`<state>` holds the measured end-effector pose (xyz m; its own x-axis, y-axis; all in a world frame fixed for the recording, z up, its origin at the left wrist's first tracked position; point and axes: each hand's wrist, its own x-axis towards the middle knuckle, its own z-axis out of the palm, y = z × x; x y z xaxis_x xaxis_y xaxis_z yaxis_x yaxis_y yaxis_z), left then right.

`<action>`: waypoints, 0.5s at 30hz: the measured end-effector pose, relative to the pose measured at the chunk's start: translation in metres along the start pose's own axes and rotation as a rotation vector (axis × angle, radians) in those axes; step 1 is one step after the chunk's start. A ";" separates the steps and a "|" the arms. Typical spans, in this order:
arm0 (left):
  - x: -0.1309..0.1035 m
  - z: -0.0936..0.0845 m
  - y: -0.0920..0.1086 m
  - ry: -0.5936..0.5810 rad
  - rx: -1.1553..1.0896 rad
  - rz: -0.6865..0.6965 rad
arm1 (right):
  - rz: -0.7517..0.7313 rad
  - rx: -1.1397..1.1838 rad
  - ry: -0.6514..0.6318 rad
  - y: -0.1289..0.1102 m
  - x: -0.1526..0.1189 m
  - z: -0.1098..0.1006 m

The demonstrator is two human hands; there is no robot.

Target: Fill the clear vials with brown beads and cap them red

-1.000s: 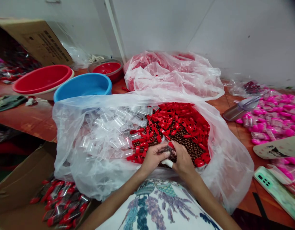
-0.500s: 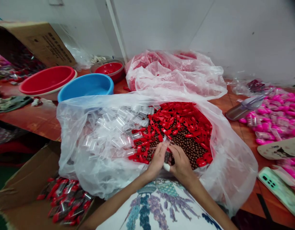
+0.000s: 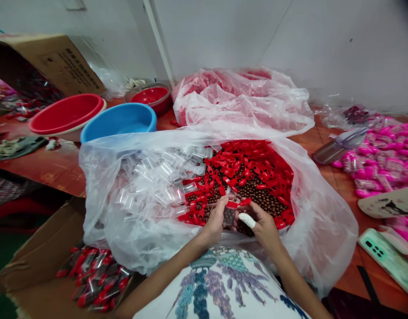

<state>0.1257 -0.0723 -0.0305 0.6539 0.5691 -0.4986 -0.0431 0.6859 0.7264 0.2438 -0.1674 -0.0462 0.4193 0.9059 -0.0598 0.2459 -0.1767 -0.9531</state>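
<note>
My left hand (image 3: 216,219) grips a small clear tube (image 3: 229,215) filled with brown balls, held upright over the near edge of a big clear plastic bag (image 3: 124,230). My right hand (image 3: 262,223), its thumb wrapped in white tape, pinches a red cap (image 3: 239,204) at the tube's top. Inside the bag lie several empty clear tubes (image 3: 164,177) on the left, a heap of red caps (image 3: 253,166) at the back right, and brown balls (image 3: 263,199) in the middle.
A cardboard box (image 3: 34,266) with capped, filled tubes (image 3: 94,279) sits at lower left. Blue basin (image 3: 119,122), red basin (image 3: 66,113) and a small red bowl (image 3: 151,95) stand behind. Another plastic bag (image 3: 240,99) lies beyond. Pink-capped tubes (image 3: 383,159), a scoop (image 3: 340,146) and a phone (image 3: 386,261) are on the right.
My right hand has shifted right and turned, so the taped thumb shows on top. A red cap now sits at the tube's mouth. The tube has come up off the brown balls.
</note>
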 end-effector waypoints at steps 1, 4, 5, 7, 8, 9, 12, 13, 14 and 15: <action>0.000 0.001 -0.002 0.006 0.012 0.000 | -0.046 -0.088 -0.013 -0.003 0.000 0.000; 0.000 0.003 -0.008 0.013 0.064 -0.089 | -0.211 -0.379 -0.049 -0.012 -0.002 0.001; 0.000 0.003 -0.009 0.015 0.081 -0.130 | -0.256 -0.446 -0.060 -0.014 -0.002 0.002; 0.000 0.003 -0.010 0.014 0.095 -0.168 | -0.317 -0.528 -0.058 -0.016 -0.004 0.005; 0.000 0.003 -0.010 0.009 0.092 -0.156 | -0.337 -0.557 -0.042 -0.015 -0.005 0.007; 0.000 0.003 -0.009 0.005 0.089 -0.139 | -0.359 -0.581 -0.031 -0.014 -0.005 0.008; 0.000 0.004 -0.009 -0.013 0.088 -0.099 | -0.429 -0.643 0.002 -0.011 -0.005 0.010; 0.000 0.005 -0.009 -0.021 0.085 -0.090 | -0.444 -0.663 0.016 -0.011 -0.005 0.010; 0.000 0.006 -0.009 -0.031 0.081 -0.086 | -0.455 -0.682 0.027 -0.011 -0.004 0.009; 0.000 0.006 -0.009 -0.044 0.075 -0.084 | -0.462 -0.702 0.037 -0.011 -0.004 0.009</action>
<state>0.1309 -0.0814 -0.0340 0.6857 0.4889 -0.5392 0.0693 0.6937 0.7170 0.2316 -0.1655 -0.0379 0.1678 0.9350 0.3124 0.8813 -0.0003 -0.4725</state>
